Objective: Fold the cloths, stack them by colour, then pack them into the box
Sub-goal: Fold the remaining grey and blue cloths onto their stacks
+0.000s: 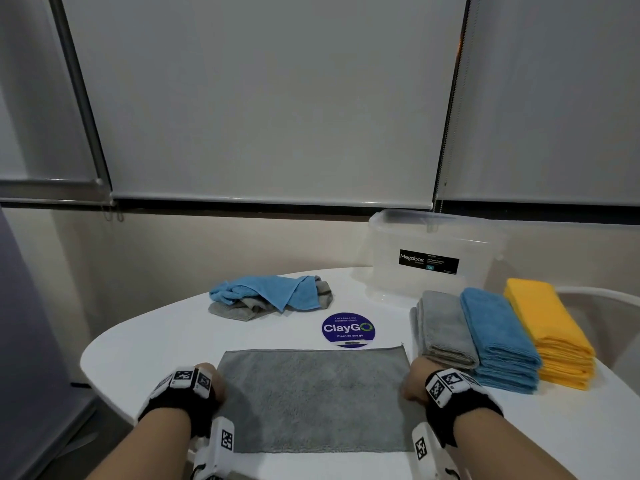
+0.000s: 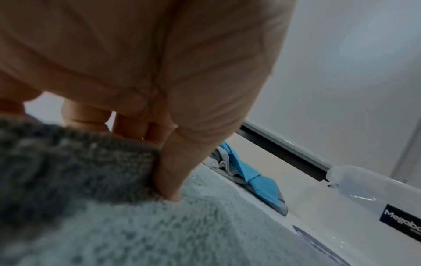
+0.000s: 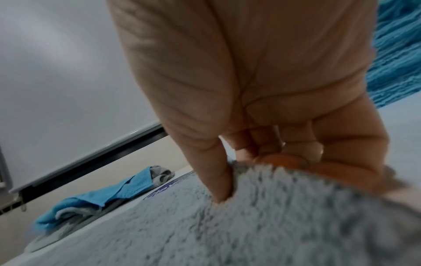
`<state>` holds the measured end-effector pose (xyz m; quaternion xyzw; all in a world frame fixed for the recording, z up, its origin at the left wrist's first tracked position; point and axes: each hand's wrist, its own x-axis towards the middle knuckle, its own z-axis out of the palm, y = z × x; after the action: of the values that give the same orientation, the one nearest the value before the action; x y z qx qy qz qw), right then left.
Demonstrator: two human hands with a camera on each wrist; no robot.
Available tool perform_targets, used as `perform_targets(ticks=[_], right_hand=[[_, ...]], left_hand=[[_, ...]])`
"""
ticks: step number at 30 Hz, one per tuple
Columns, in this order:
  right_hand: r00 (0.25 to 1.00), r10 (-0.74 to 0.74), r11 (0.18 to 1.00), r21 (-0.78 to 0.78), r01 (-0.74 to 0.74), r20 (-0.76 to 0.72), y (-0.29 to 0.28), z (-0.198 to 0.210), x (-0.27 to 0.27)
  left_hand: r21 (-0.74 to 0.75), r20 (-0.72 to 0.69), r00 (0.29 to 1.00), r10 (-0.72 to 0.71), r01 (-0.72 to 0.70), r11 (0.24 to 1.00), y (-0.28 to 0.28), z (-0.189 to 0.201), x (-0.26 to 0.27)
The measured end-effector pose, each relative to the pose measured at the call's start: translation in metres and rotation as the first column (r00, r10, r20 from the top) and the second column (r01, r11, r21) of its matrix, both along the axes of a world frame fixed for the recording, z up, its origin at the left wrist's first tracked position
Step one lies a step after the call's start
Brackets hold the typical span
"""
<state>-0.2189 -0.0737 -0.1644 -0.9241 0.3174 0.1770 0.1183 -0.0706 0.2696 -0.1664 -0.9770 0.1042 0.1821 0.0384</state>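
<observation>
A grey cloth [image 1: 315,396] lies flat as a wide rectangle on the white table [image 1: 145,341] in front of me. My left hand [image 1: 211,386] pinches its left edge [image 2: 127,162], thumb on top and fingers curled under. My right hand [image 1: 414,384] pinches the right edge [image 3: 262,180] the same way. Three folded stacks stand at the right: grey [image 1: 443,327], blue [image 1: 498,337] and yellow [image 1: 550,330]. Behind them is the clear plastic box [image 1: 433,258]. A loose heap of blue and grey cloths [image 1: 270,296] lies at the back left.
A round purple ClayGo sticker [image 1: 348,329] sits on the table just beyond the grey cloth. Closed roller blinds and a wall stand behind the table. The table's curved edge falls off at the left.
</observation>
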Motion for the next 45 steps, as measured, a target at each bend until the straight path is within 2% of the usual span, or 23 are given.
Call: perform_targets(ticks=[2,3,4,5,6,8,11,13,15,17,19,20,22,26,29,33,37,45], right_hand=[[0.999,0.008,1.0,-0.015,-0.008,-0.034,0.001,0.007,-0.003],[0.998,0.018,0.997,-0.076,-0.023,-0.058,-0.002,0.009,-0.004],[1.0,-0.003,0.997,-0.081,0.0,-0.029,-0.002,0.011,-0.005],[1.0,0.011,0.997,-0.077,-0.012,-0.012,-0.003,0.012,-0.006],[1.0,0.008,0.998,-0.068,-0.008,-0.005,-0.003,0.014,-0.008],[0.998,-0.048,0.999,0.016,0.048,0.04,-0.008,0.008,-0.007],[0.993,-0.052,0.997,0.068,0.045,0.103,-0.016,0.0,-0.009],[0.985,-0.088,0.978,0.201,0.057,0.147,-0.018,-0.002,-0.01],[0.978,-0.133,0.953,0.292,0.081,0.161,-0.02,0.002,-0.012],[0.981,-0.125,0.946,0.316,0.073,0.151,-0.021,0.01,-0.018],[0.98,-0.109,0.921,0.388,0.037,0.165,-0.021,0.015,-0.023],[0.976,-0.116,0.899,0.437,0.024,0.185,-0.02,0.014,-0.024],[0.954,-0.167,0.845,0.535,0.007,0.25,-0.015,0.016,-0.026],[0.903,-0.223,0.764,0.641,-0.072,0.366,0.009,0.027,-0.018],[0.884,-0.224,0.707,0.693,-0.142,0.41,0.034,0.031,-0.007],[0.885,-0.213,0.681,0.712,-0.17,0.415,0.067,0.025,0.011],[0.891,-0.243,0.674,0.728,-0.129,0.383,0.091,0.006,0.023],[0.918,-0.19,0.748,0.657,-0.096,0.349,0.1,-0.007,0.031]], left_hand=[[0.001,-0.015,1.0,-0.013,0.013,1.0,0.005,-0.018,0.015],[0.002,-0.009,1.0,-0.01,0.01,1.0,0.006,-0.028,0.023],[0.021,-0.027,1.0,0.0,0.0,1.0,0.006,-0.036,0.029],[0.032,-0.013,1.0,0.011,-0.011,0.999,0.004,-0.036,0.027],[0.028,0.001,1.0,0.022,-0.022,0.999,-0.004,-0.02,0.011],[-0.04,0.036,0.999,-0.001,0.003,0.999,-0.013,-0.002,-0.01],[-0.127,0.036,0.998,0.054,-0.049,0.991,-0.013,0.003,-0.012],[-0.249,0.003,0.996,0.09,-0.087,0.964,-0.003,0.002,-0.009],[-0.404,-0.047,0.986,0.16,-0.165,0.9,0.007,0.002,-0.01],[-0.586,-0.145,0.969,0.2,-0.247,0.771,0.014,-0.001,-0.009],[-0.727,-0.226,0.96,0.165,-0.279,0.628,0.018,0.001,-0.011],[-0.756,-0.235,0.962,0.14,-0.271,0.595,0.018,0.004,-0.012],[-0.773,-0.211,0.975,0.067,-0.208,0.599,0.013,0.012,-0.017],[-0.767,-0.024,0.999,-0.043,0.01,0.642,-0.012,0.027,-0.022],[-0.668,0.112,0.986,-0.122,0.165,0.726,-0.038,0.034,-0.027],[-0.525,0.214,0.945,-0.246,0.323,0.787,-0.083,0.034,-0.046],[-0.481,0.169,0.945,-0.28,0.327,0.813,-0.112,0.022,-0.059],[-0.443,0.1,0.944,-0.314,0.325,0.835,-0.124,0.013,-0.067]])
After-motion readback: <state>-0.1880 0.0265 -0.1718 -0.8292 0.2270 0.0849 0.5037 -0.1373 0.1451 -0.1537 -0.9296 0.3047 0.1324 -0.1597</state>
